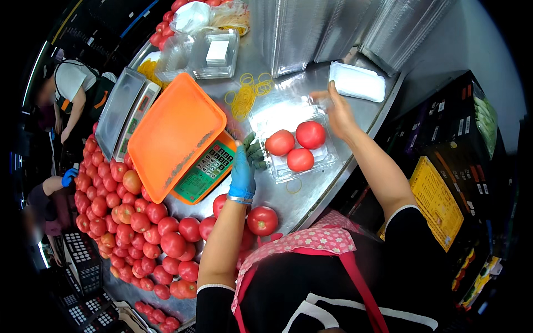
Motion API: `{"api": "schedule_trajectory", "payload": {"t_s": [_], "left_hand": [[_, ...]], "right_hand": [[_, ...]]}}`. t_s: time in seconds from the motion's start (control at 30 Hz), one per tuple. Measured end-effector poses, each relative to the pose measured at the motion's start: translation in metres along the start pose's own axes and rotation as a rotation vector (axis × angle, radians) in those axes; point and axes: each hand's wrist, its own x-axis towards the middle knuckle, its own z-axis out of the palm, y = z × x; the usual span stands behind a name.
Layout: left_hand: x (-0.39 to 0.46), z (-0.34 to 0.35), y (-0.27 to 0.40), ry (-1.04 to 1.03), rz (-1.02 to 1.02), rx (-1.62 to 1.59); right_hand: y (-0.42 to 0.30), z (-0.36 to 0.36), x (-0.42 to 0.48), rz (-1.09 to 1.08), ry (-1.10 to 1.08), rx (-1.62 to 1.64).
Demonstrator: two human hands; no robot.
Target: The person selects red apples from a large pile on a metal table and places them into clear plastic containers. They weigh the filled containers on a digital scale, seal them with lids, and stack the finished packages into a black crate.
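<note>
A clear plastic clamshell container (272, 172) on the metal table holds three red tomatoes (300, 160) and a white pad. My left hand (242, 172), in a blue glove with dark green fingertips, is at the container's left edge; whether it grips the edge I cannot tell. My right hand (340, 111), bare and slightly blurred, is by the far right corner with fingers apart. Left of the container stands an orange digital scale (204, 172) with an orange tray (179, 133) on top. Loose yellow rubber bands (242, 102) lie beyond the container.
Many tomatoes (125, 216) are heaped at left. Tall stacks of clear containers (291, 37), a white packet (357, 81) and nested containers (214, 62) stand at the back. A second scale (129, 112) is beyond the tray. Co-workers (77, 83) are at far left; a yellow crate (437, 204) is at right.
</note>
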Motion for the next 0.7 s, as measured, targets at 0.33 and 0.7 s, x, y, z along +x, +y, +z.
{"api": "schedule_trajectory", "payload": {"t_s": [0.33,0.7], "left_hand": [[-0.042,-0.01,-0.005,-0.144,-0.164,0.257],[-0.042,-0.009,-0.023,-0.097,-0.097,0.238]], "right_hand": [[-0.01,-0.041,-0.104,0.412,-0.166,-0.468],[0.007,-0.042,-0.112,0.376,-0.097,-0.186]]}}
